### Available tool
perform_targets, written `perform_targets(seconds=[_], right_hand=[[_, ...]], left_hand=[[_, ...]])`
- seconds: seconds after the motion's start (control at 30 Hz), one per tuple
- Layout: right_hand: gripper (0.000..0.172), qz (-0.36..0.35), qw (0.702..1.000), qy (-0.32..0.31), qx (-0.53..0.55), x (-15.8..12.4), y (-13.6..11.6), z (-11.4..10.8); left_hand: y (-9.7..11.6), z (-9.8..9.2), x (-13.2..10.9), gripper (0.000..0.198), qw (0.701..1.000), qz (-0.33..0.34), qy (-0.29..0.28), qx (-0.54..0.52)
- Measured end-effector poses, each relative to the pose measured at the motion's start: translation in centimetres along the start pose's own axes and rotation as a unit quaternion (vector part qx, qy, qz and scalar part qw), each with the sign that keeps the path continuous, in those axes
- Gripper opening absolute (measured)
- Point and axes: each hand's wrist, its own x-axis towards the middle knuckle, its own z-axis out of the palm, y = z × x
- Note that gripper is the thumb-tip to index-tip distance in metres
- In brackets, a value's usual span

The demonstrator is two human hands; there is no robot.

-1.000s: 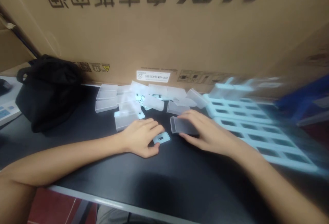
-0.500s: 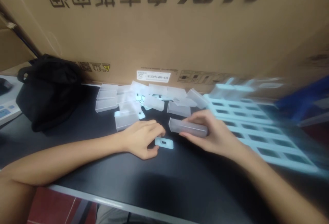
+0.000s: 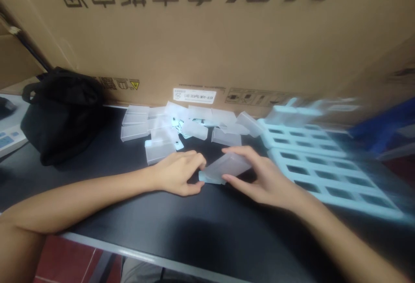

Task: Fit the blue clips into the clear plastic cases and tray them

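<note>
My right hand (image 3: 256,172) grips a translucent plastic box (image 3: 228,165) between thumb and fingers. The box is tilted, its lower left end over a small light-blue plate (image 3: 207,179) on the black table. Fingers of my left hand (image 3: 181,172) pinch the left end of that plate. Most of the plate is hidden under the box, so I cannot tell whether the two are joined. Just beyond my hands lies a loose pile of similar translucent boxes (image 3: 227,136), with more light-blue plates (image 3: 179,144) among them.
Light-blue trays with rectangular openings (image 3: 311,160) lie at the right. A black bag (image 3: 61,116) sits at the left beside a white device with buttons (image 3: 11,140). A large cardboard box (image 3: 207,45) stands along the back. The table's front edge (image 3: 145,258) is near me.
My right hand has tilted the translucent box and brought it down and left onto the light-blue plate. My left hand stays nearly in place at the plate's end.
</note>
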Motion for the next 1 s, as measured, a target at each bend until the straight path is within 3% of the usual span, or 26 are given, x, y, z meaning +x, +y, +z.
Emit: perform_targets(seconds=[0.13,0.4,0.67,0.87,1.0], right_hand=[[0.048,-0.025,0.998,-0.051,-0.01,-0.1,-0.1,0.9],[0.056,-0.086,0.993,-0.069,-0.052,0.5,-1.0,1.1],[0.056,-0.054,0.99,-0.101,-0.081,0.5,-2.1,0.9],[0.053,-0.058,0.993,-0.087,-0.055,0.6,-1.9,1.5],[0.046,-0.089,0.993,-0.038,-0.072,0.5,-1.4,1.9]], left_hand=[[0.1,0.0,0.0,0.032,1.0,-0.004,0.001,0.011],[0.1,-0.2,0.1,0.029,1.0,0.0,0.003,0.014],[0.3,-0.4,0.2,0.027,0.999,0.008,-0.001,0.041],[0.1,-0.3,0.0,0.031,0.998,0.013,0.009,0.053],[-0.1,0.1,-0.2,0.023,0.996,0.061,0.065,0.03]])
